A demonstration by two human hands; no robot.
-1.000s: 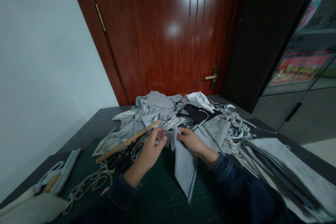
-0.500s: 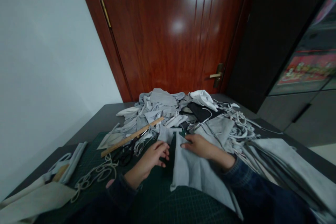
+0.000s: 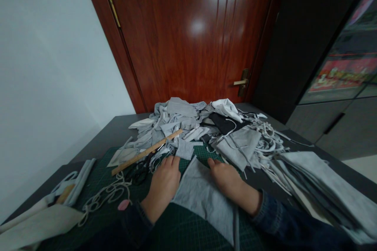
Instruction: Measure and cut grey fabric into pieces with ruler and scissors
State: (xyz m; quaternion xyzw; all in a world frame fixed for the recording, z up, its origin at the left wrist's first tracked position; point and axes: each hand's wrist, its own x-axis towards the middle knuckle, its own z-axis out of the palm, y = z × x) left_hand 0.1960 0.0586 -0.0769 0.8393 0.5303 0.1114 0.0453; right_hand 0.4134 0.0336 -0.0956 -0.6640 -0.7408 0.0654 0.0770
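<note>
A light grey piece of fabric (image 3: 206,196) lies slanted over the green cutting mat (image 3: 188,227), its top corner pointing away from me. My left hand (image 3: 165,178) is at its left edge, back of the hand up, fingers bent down and closed at the cloth; the thumb is hidden. At the right edge, my right hand (image 3: 228,180) has its fingers folded together on the fabric. A small grey scrap (image 3: 185,150) lies just beyond both hands. Left of my left hand are black-handled scissors (image 3: 140,173), partly under a wooden ruler (image 3: 147,152).
A heap of grey cloth scraps (image 3: 176,111) spreads along the back, with a black cloth (image 3: 225,123) on it. Tangled strips (image 3: 268,137) and folded fabric (image 3: 330,176) lie to the right. On the left are a loose cord (image 3: 108,194), a pink piece (image 3: 123,204) and cream cloth (image 3: 41,223).
My left hand has gone from open beside the fabric to its left edge, turning back up. The fabric has shifted left and lies flatter, and my right hand has moved slightly nearer me.
</note>
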